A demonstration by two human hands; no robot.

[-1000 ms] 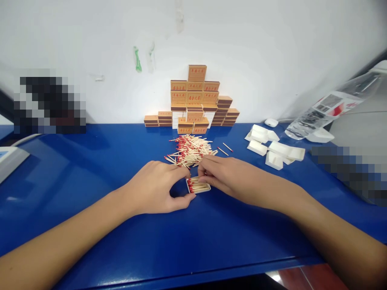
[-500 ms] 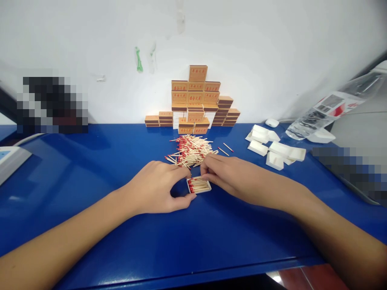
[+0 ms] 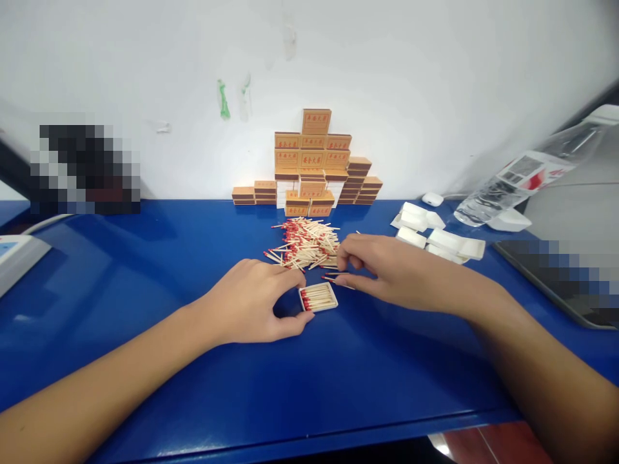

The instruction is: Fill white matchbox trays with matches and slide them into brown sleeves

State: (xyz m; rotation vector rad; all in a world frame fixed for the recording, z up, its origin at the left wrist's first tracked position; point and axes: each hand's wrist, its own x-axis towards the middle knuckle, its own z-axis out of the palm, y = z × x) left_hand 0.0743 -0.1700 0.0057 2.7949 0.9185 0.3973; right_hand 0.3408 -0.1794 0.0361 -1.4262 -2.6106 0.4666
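Observation:
A small white matchbox tray (image 3: 336,303) holding a row of red-headed matches lies on the blue table. My left hand (image 3: 258,301) grips the tray's left end between thumb and index finger. Just right of the tray, my right hand (image 3: 374,261) pinches a couple of matches (image 3: 329,277), their red heads pointing left. Behind both hands spreads a loose pile of matches (image 3: 309,241). Stacked matchboxes (image 3: 312,158) stand against the wall beyond the pile.
White empty trays (image 3: 449,241) lie at the right, near a tilted plastic bottle (image 3: 527,177) and a small white object (image 3: 432,199). A dark flat device (image 3: 546,277) rests at the right edge. A white device (image 3: 22,254) sits at the far left.
My right hand has moved right, away from the tray, and matches now show between its fingers. The tray's matches are uncovered. My left hand has stayed in place.

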